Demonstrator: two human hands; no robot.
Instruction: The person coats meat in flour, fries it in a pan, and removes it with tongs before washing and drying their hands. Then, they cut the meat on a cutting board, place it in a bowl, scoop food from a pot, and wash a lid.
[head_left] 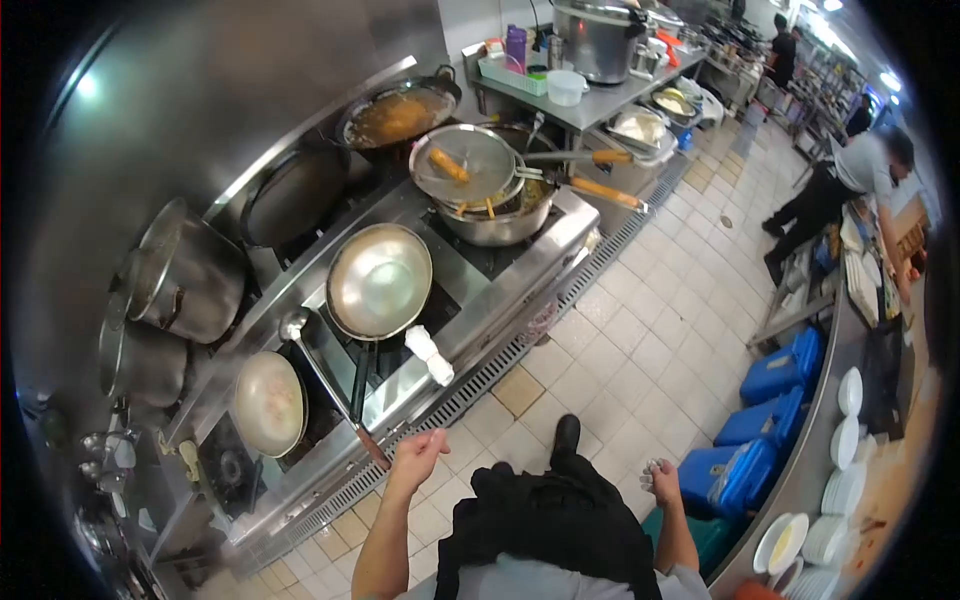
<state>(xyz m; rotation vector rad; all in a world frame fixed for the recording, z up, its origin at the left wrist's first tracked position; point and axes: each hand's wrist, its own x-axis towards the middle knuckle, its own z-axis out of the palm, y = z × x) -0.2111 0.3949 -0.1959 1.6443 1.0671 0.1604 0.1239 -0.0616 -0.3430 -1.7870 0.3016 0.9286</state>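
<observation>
My left hand (418, 460) is closed with its thumb along the top, in front of the stove; nothing shows in it. Just beside it ends the brown handle of a ladle (325, 376), which lies across the stovetop. A wok (380, 280) with a dark handle rests on a burner, and a folded white cloth (429, 355) lies near that handle. To the left sits another shallow pan (270, 404). Hanging by my right side, my right hand (661, 482) has curled fingers with something whitish at them, too small to make out.
Strainers with wooden handles (608, 193) lie over a steel pot (500, 228). Behind are a wok of brown oil (400, 118) and tall pots (195, 285). On my right stand blue bins (735, 470) and a counter with stacked plates (845, 490). A person (845, 185) bends over that counter farther off.
</observation>
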